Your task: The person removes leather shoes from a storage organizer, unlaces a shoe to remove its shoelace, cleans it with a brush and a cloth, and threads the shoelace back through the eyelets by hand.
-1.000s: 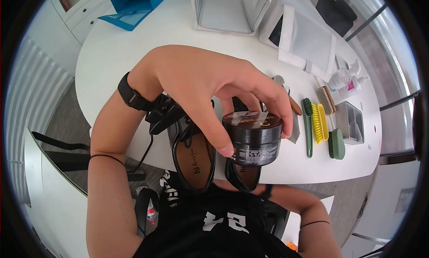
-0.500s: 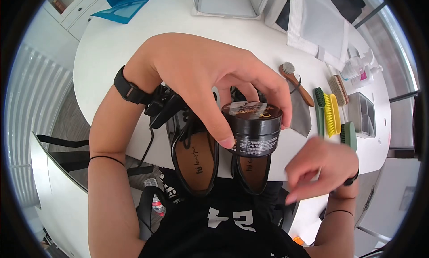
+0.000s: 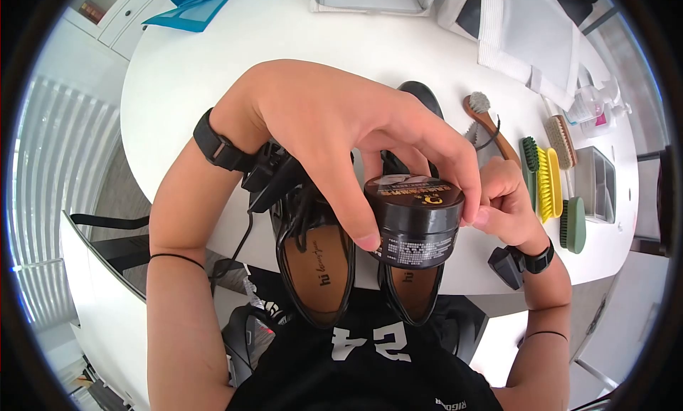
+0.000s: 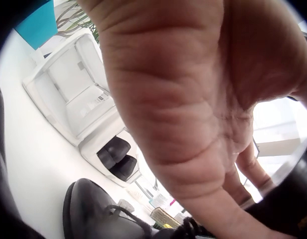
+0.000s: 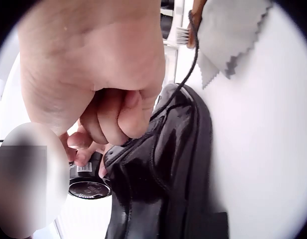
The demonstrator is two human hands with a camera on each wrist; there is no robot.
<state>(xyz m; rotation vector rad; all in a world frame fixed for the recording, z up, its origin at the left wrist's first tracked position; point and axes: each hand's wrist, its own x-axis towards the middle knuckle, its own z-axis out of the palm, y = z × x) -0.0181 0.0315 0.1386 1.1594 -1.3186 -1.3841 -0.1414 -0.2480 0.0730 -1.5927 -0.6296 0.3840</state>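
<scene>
The right hand [image 3: 509,204] has risen from lower down to beside the jar [image 3: 416,222], fingers curled; whether they touch it, I can't tell. The left hand [image 3: 320,112] clamps the jar, still lidded, above the shoes [image 3: 320,269]. This looks like readying the jar; next needs a steady grip. Brushes [image 3: 549,187] line the white table [image 3: 213,41]; drawers [image 3: 129,19] stand beyond.

Brushes [image 3: 548,187] lie on the table [image 3: 178,105], right of the shoes [image 3: 318,272].
</scene>
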